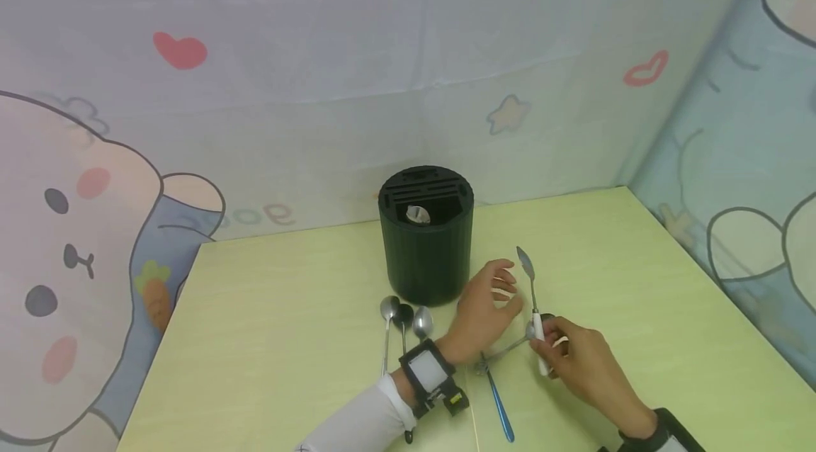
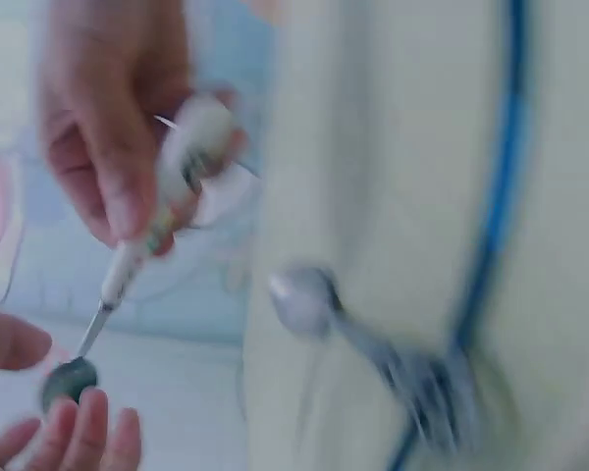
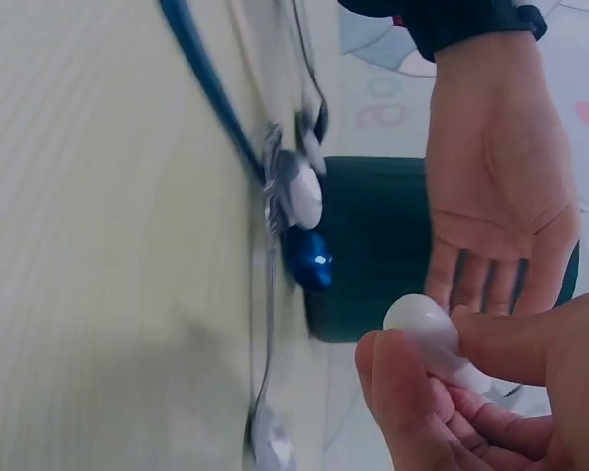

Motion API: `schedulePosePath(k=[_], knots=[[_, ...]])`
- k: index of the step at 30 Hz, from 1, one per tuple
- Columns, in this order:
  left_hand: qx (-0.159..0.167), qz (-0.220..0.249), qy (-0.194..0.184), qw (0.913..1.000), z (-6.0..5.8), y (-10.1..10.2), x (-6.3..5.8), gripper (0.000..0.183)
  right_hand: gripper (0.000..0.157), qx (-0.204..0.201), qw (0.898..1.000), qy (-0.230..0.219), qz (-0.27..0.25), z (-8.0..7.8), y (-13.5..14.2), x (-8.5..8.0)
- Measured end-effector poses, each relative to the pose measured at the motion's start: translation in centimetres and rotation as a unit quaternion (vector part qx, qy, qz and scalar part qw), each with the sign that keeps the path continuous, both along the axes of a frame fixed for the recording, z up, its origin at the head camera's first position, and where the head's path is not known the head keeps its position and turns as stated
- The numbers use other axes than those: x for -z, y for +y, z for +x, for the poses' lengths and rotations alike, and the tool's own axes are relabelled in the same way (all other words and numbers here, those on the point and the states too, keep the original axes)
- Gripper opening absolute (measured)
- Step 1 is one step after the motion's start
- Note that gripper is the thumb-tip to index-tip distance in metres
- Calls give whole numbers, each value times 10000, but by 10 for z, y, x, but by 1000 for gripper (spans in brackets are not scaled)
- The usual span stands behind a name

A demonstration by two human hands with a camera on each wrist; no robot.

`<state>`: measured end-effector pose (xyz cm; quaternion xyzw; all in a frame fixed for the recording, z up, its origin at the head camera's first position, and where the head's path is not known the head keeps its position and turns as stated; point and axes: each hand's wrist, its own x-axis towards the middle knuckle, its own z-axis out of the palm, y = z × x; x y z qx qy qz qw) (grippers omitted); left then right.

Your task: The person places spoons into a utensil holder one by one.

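My right hand [image 1: 583,363] pinches the white handle of a spoon [image 1: 538,339] between thumb and fingers. The spoon is raised above the table, its metal bowl pointing up and away. My left hand [image 1: 478,314] is just left of the spoon's metal part, with loosely bent fingers and nothing in them. In the left wrist view, its fingertips [image 2: 83,432] appear close to the spoon's bowl [image 2: 69,383]; whether they touch I cannot tell. Below the hands, a silver spoon [image 1: 508,349] lies across a blue-handled spoon [image 1: 500,406].
A dark green utensil holder [image 1: 428,261] with a slotted top stands behind the left hand, a metal utensil end [image 1: 418,215] showing in its opening. Several spoons [image 1: 389,307] lie before it, partly hidden by my left arm. Printed cloth [image 1: 319,83] hangs behind the table [image 1: 255,339].
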<state>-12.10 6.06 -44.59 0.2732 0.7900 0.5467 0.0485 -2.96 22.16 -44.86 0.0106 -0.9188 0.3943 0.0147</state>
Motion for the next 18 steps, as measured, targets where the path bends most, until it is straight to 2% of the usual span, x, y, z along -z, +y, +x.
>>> schedulePosePath(k=[1,3,5,7,8,10,15,18], knots=[[-18,381,-466,9982,1,-1,-1,50,24,-23,9998,27,-196,0,-1,-1],[82,1011,-1430,9845,2,-3,-3,52,24,-107,9983,111,-556,1,-4,-3],[312,1484,-2254,9624,5,-5,-6,48,23,-208,9960,204,-846,1,-7,-5],[537,1806,-2877,9390,8,-7,-8,42,26,-313,9932,260,-1088,2,-9,-6],[625,1889,-3051,9313,9,-9,-9,38,27,-353,9920,278,-1179,2,-9,-7],[767,1906,-3182,9255,10,-11,-11,32,30,-395,9900,311,-1314,3,-10,-7],[949,1861,-3154,9257,12,-15,-11,28,28,-558,9854,456,-1539,5,-13,-7],[951,1922,-3204,9227,12,-16,-7,28,27,-684,9831,591,-1594,6,-15,-6]])
